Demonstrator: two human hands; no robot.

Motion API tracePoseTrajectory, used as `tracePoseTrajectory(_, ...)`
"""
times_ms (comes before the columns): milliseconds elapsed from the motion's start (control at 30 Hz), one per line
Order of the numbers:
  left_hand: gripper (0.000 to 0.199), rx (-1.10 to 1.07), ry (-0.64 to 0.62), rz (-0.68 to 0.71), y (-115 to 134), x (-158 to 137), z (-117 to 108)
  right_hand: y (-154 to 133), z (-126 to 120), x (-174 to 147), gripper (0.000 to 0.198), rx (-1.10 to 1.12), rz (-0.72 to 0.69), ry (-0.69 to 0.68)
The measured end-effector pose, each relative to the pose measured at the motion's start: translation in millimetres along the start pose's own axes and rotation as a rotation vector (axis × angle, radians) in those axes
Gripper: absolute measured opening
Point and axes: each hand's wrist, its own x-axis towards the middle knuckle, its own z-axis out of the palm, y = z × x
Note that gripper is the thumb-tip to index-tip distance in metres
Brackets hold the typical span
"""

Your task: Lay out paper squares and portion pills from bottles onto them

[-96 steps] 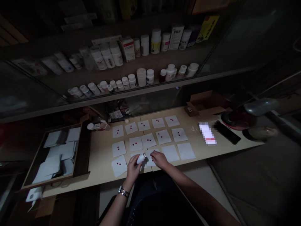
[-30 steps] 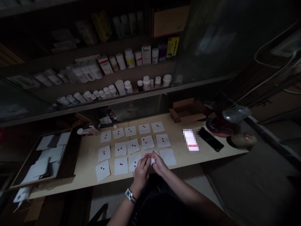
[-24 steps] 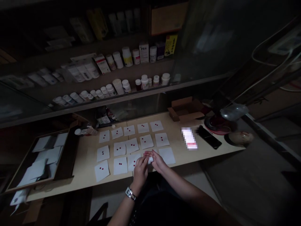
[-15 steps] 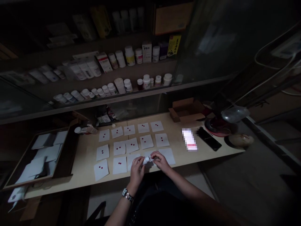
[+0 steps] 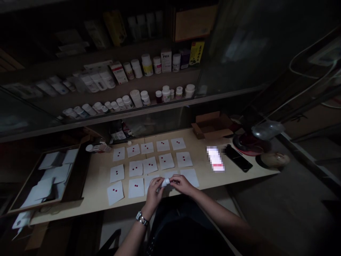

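Note:
A small white pill bottle is tilted above the front of the table, its mouth towards the right. My left hand grips it and wears a metal wristwatch. The fingertips of my right hand are pinched together at the bottle's mouth; what they hold, if anything, cannot be made out. Below are paper squares in rows, most bearing two red pills. A paper square beside my right hand shows no pills. Another paper is partly covered by my left hand.
An open drawer of white papers is at the left. Beyond the papers stands an open cardboard box. A lit phone and a dark phone lie right. Shelves of medicine bottles rise behind.
My right hand has moved slightly left, its fingers now against the bottle's mouth. The bottle stays in my left hand. The papers and pills keep their arrangement.

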Motion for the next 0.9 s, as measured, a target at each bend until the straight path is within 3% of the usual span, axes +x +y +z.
tracePoseTrajectory(367, 0.031, -0.128, -0.040, -0.085, -4, -2, 4, 1, -12, 9, 0.023, 0.263, 0.157, -0.179)
tracePoseTrajectory(500, 0.032, -0.102, -0.014, -0.067, -10, -2, 5, 10, -9, 11, 0.026, 0.292, 0.188, -0.140)
tracePoseTrajectory(600, 0.034, 0.012, 0.012, -0.030, -19, -6, 8, 25, -2, 9, 0.021, 0.105, 0.203, 0.059)
tracePoseTrajectory(667, 0.037, 0.102, 0.023, 0.001, -27, -11, 11, 36, 5, 6, 0.017, -0.122, 0.204, 0.120)
tracePoseTrajectory(767, 0.036, 0.194, 0.033, 0.048, -36, -18, 17, 46, 17, 4, 0.017, -0.435, 0.200, 0.034)
tracePoseTrajectory(900, 0.035, 0.238, 0.030, 0.060, -40, -23, 19, 47, 28, 12, 0.019, -0.667, 0.226, -0.055)
